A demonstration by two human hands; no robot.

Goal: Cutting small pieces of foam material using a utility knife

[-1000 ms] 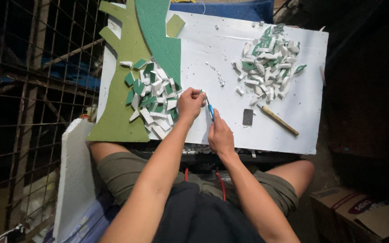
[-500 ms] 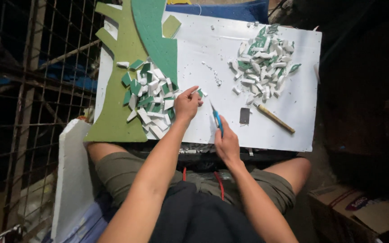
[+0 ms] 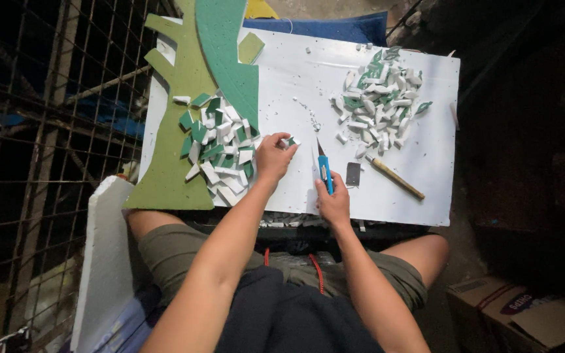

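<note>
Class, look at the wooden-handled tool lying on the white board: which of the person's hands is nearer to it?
Right. The right hand, holding a blue craft knife, sits just left of the wooden-handled tool. The left hand, pinching a small foam piece, is farther left.

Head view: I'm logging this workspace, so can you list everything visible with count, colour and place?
white board: one, on the lap
foam sheet: one, two greens, board's left
left pile: many green-white pieces, by the sheet
right pile: many, board's upper right
dark square: one, mid-board
wooden stick: one, tan, beside it
foam slab: one, white, lower left
cardboard box: one, lower right
left hand: pinches small piece
right hand: holds blue knife
</note>
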